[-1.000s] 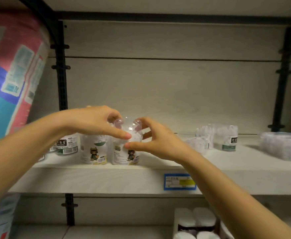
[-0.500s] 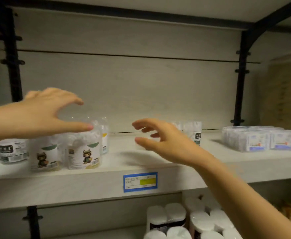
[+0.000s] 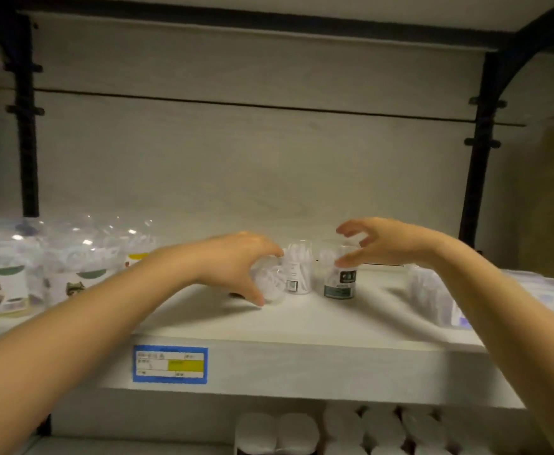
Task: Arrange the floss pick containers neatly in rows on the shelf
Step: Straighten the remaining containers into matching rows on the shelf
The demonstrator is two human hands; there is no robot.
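Grip of the left hand [image 3: 236, 262] is curled round a clear container [image 3: 270, 285] of white floss picks on the shelf [image 3: 301, 326], up and right of the blue price label [image 3: 169, 364]. Farther right of that label, the grip of the right hand [image 3: 390, 243] is spread half-open over a dark-labelled container [image 3: 339, 280]; contact cannot be told. Between them a third container [image 3: 298, 274] of white picks is stood upright. Cartoon-labelled containers [image 3: 39, 277] are ranged up-left of the label.
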